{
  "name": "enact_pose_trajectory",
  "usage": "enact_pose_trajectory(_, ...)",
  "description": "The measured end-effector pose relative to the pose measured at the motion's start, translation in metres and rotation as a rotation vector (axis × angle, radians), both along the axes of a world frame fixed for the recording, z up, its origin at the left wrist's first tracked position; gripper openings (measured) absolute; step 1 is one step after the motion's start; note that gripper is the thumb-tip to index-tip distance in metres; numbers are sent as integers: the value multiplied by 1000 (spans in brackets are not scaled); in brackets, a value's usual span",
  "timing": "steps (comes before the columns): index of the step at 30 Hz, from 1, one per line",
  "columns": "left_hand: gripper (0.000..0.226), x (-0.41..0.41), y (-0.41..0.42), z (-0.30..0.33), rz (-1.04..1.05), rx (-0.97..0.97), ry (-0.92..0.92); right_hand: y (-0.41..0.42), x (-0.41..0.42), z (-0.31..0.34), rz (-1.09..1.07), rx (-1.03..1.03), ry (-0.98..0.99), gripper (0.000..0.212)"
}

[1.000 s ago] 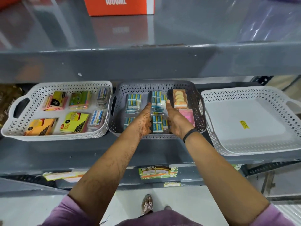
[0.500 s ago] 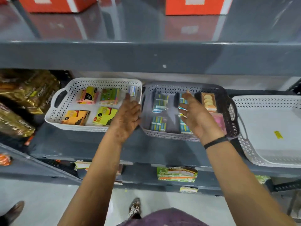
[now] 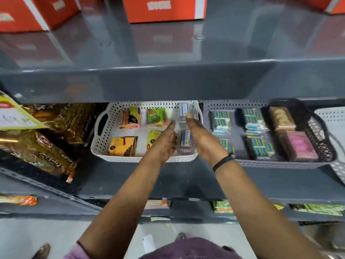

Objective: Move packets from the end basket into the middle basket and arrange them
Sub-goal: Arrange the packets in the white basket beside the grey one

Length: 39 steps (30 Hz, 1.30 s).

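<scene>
A white basket (image 3: pixel 100 146) on the grey shelf holds yellow, green and orange packets and, along its right side, clear packs with blue-and-white labels (image 3: pixel 185 140). My left hand (image 3: pixel 165 143) and my right hand (image 3: pixel 202 141) reach into this basket with flat, spread fingers, one on each side of the clear packs. Whether the palms press the packs I cannot tell. To the right stands the grey basket (image 3: pixel 280 164) with rows of blue packets (image 3: pixel 258 146), a biscuit pack (image 3: pixel 281 116) and a pink pack (image 3: pixel 298 144).
Another white basket's corner (image 3: pixel 336 128) shows at the far right. Gold snack bags (image 3: pixel 43 139) lie left of the white basket. The upper shelf edge (image 3: pixel 168 83) overhangs the baskets, with red boxes (image 3: pixel 164 8) on top. More packets sit on the lower shelf.
Both hands have left the grey basket and moved left into the white basket, now flanking the clear packs. The view has swung left as well.
</scene>
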State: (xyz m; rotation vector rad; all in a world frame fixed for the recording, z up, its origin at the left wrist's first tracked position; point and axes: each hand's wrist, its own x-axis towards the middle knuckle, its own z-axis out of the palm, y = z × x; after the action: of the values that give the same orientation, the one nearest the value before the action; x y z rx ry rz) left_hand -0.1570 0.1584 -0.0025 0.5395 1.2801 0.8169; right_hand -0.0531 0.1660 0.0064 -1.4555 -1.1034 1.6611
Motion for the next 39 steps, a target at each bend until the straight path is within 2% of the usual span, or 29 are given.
enact_pose_trajectory(4,70,4,4,-1,-33,-30,-79,8,-8,-10,-60,-69,20,70)
enact_pose_trajectory(7,66,6,8,1,-52,-27,-10,14,-10,-13,-78,-119,28,72)
enact_pose_trajectory(12,72,4,15,-3,-28,-122,-141,24,-11,-18,-96,-198,64,76)
enact_pose_trajectory(20,68,-2,10,11,-113,-70,-124,25,-7,-17,-100,-208,95,71)
enact_pose_trajectory(21,66,-10,9,11,-117,-6,-94,22,-5,-13,-87,-178,94,69)
enact_pose_trajectory(22,46,-21,8,12,-124,67,-48,17,-1,-8,-72,-131,67,66)
enact_pose_trajectory(23,52,-34,10,8,-131,142,44,12,3,-3,-54,-66,-1,64)
enact_pose_trajectory(26,44,-77,10,8,-99,321,382,2,7,9,6,190,-279,56)
enact_pose_trajectory(28,61,-103,15,2,-269,333,648,1,0,15,153,261,-439,63)
enact_pose_trajectory(30,95,-117,19,-3,-591,209,853,3,-14,15,388,259,-609,76)
enact_pose_trajectory(32,116,-122,23,-9,-826,105,995,5,-30,13,525,292,-786,82)
enact_pose_trajectory(35,121,-117,27,-17,-926,142,1100,12,-47,8,585,369,-982,79)
enact_pose_trajectory(39,116,-116,32,-24,-923,182,1091,22,-48,4,605,371,-1099,68)
